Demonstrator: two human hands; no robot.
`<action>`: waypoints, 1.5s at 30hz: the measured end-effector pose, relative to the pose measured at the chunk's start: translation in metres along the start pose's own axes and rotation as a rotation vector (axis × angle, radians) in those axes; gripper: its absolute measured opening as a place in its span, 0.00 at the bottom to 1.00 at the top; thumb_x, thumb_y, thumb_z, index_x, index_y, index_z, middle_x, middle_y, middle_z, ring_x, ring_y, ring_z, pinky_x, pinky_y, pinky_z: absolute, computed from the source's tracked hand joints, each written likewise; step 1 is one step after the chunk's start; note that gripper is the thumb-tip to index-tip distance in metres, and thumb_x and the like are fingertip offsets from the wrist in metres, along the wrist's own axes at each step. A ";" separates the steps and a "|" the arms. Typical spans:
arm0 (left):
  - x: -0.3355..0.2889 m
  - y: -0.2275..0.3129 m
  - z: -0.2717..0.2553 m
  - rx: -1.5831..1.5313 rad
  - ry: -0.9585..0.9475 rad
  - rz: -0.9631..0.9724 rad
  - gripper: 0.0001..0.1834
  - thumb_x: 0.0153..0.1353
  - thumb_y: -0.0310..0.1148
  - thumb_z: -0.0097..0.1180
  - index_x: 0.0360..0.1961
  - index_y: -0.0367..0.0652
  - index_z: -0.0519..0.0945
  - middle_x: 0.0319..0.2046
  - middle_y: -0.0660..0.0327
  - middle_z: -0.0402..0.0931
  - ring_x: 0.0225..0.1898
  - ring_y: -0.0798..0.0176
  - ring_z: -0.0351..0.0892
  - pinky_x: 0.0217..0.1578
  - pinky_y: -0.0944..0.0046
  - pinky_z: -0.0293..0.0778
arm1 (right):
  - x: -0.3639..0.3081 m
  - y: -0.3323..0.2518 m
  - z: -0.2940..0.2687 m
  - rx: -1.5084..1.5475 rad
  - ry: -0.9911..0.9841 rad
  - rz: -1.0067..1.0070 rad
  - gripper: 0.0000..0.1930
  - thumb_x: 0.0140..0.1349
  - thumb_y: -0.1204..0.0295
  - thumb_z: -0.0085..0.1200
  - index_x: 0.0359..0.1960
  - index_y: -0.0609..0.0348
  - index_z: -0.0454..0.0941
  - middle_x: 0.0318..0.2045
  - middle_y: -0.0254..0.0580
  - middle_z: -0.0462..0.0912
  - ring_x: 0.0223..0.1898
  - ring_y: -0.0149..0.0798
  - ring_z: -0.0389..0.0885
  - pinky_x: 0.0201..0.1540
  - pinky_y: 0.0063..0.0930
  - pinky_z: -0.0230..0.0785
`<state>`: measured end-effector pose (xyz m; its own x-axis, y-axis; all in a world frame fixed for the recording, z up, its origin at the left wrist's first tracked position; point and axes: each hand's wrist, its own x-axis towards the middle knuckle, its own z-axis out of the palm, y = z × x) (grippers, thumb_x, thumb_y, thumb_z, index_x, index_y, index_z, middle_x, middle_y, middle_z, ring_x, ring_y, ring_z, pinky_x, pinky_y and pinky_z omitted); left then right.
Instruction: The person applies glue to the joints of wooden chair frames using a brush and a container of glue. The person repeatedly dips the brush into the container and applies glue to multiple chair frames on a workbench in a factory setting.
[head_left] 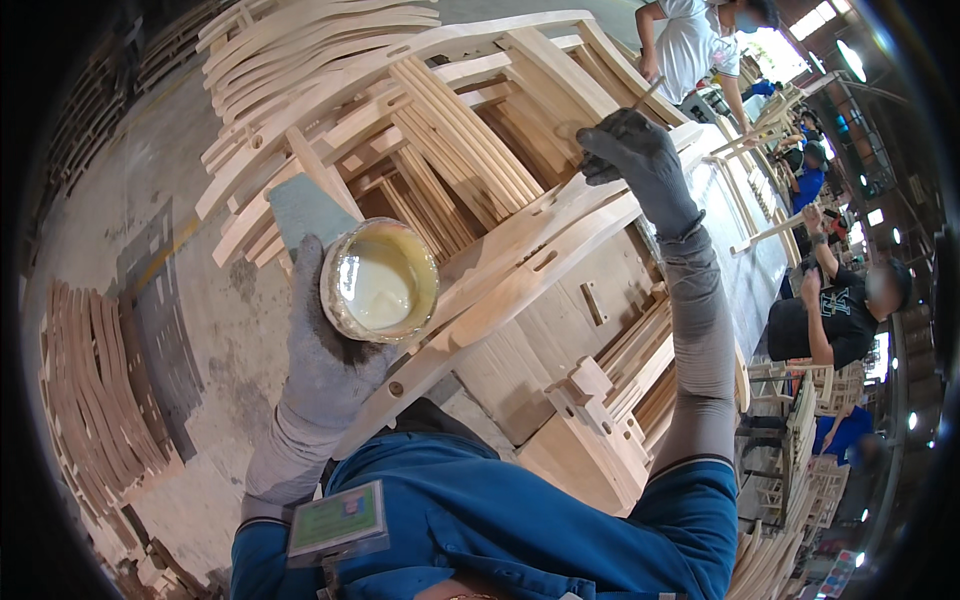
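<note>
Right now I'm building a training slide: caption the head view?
Gloved left hand holds a glue tub; gloved right hand holds a thin stick over a wooden chair frame.

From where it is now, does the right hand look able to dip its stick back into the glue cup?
Probably yes. The right hand holds its thin stick over the curved wooden rail, and the cup in the left hand sits open-topped just across that rail, nothing between.

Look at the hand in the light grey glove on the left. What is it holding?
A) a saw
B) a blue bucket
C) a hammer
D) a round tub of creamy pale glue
D: the left hand grips a round tub with pale creamy liquid inside, held up beside the curved wooden chair part, while the right hand holds a thin stick.
</note>
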<state>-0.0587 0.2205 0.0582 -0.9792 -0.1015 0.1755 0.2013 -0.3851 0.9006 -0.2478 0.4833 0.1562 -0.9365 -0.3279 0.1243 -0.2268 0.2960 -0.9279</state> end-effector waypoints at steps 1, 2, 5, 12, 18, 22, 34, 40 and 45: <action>-0.001 -0.001 -0.001 0.052 -0.006 0.056 0.33 0.61 0.38 0.48 0.63 0.44 0.48 0.58 0.56 0.57 0.58 0.57 0.63 0.56 0.55 0.67 | 0.004 0.001 0.003 -0.003 -0.013 0.003 0.12 0.54 0.69 0.59 0.31 0.65 0.73 0.22 0.39 0.78 0.22 0.29 0.79 0.26 0.18 0.74; -0.003 -0.002 -0.002 0.102 -0.009 0.112 0.36 0.59 0.34 0.52 0.64 0.44 0.47 0.58 0.55 0.56 0.58 0.57 0.63 0.56 0.55 0.67 | 0.007 0.003 0.006 -0.042 -0.033 0.028 0.11 0.54 0.69 0.59 0.31 0.65 0.74 0.22 0.38 0.78 0.22 0.28 0.78 0.26 0.17 0.73; -0.004 -0.003 -0.003 -0.036 0.031 0.112 0.47 0.49 0.23 0.59 0.65 0.44 0.42 0.58 0.53 0.55 0.58 0.56 0.63 0.56 0.57 0.68 | 0.016 0.009 0.010 -0.197 -0.073 0.057 0.10 0.53 0.69 0.58 0.29 0.64 0.74 0.20 0.38 0.78 0.21 0.26 0.78 0.25 0.16 0.71; -0.005 -0.009 -0.009 0.348 0.092 0.190 0.53 0.44 0.22 0.64 0.65 0.41 0.40 0.59 0.51 0.55 0.58 0.55 0.62 0.56 0.58 0.66 | 0.019 -0.004 0.029 -0.559 -0.219 -0.221 0.12 0.52 0.64 0.58 0.27 0.60 0.75 0.18 0.37 0.76 0.21 0.29 0.75 0.27 0.23 0.68; -0.008 -0.010 -0.014 0.405 0.119 0.186 0.53 0.44 0.25 0.65 0.65 0.39 0.41 0.59 0.51 0.55 0.59 0.54 0.61 0.57 0.58 0.65 | 0.028 -0.010 0.011 -0.760 -0.244 -0.144 0.14 0.51 0.61 0.59 0.28 0.59 0.76 0.18 0.37 0.75 0.20 0.32 0.72 0.26 0.26 0.65; -0.012 -0.015 -0.016 0.342 0.187 0.188 0.52 0.44 0.24 0.65 0.64 0.40 0.42 0.59 0.52 0.55 0.59 0.55 0.61 0.57 0.58 0.65 | 0.024 -0.008 0.029 -0.539 -0.348 -0.225 0.13 0.50 0.62 0.60 0.28 0.59 0.76 0.18 0.36 0.76 0.21 0.30 0.73 0.27 0.25 0.66; -0.031 -0.003 -0.027 0.288 0.113 0.096 0.50 0.48 0.19 0.59 0.65 0.48 0.39 0.60 0.51 0.52 0.60 0.54 0.59 0.56 0.54 0.66 | 0.025 -0.009 0.026 -0.418 -0.305 -0.170 0.07 0.50 0.71 0.59 0.29 0.60 0.77 0.22 0.36 0.79 0.26 0.26 0.78 0.30 0.19 0.72; -0.057 0.012 -0.019 0.234 -0.056 0.177 0.51 0.47 0.18 0.58 0.66 0.47 0.38 0.60 0.52 0.51 0.60 0.54 0.58 0.57 0.56 0.66 | -0.017 -0.012 -0.023 -0.276 -0.177 -0.217 0.10 0.55 0.73 0.54 0.36 0.68 0.77 0.30 0.40 0.78 0.34 0.31 0.78 0.39 0.20 0.72; -0.085 0.016 -0.023 0.242 -0.095 0.129 0.50 0.45 0.19 0.60 0.65 0.45 0.42 0.60 0.52 0.52 0.59 0.53 0.60 0.54 0.53 0.69 | -0.131 -0.044 0.015 0.077 0.170 -0.310 0.07 0.56 0.76 0.54 0.33 0.69 0.77 0.31 0.46 0.81 0.34 0.37 0.81 0.38 0.25 0.77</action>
<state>0.0279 0.2019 0.0485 -0.9461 -0.0446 0.3207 0.3237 -0.1438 0.9352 -0.1112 0.5001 0.1752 -0.8588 -0.2361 0.4546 -0.4923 0.1350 -0.8599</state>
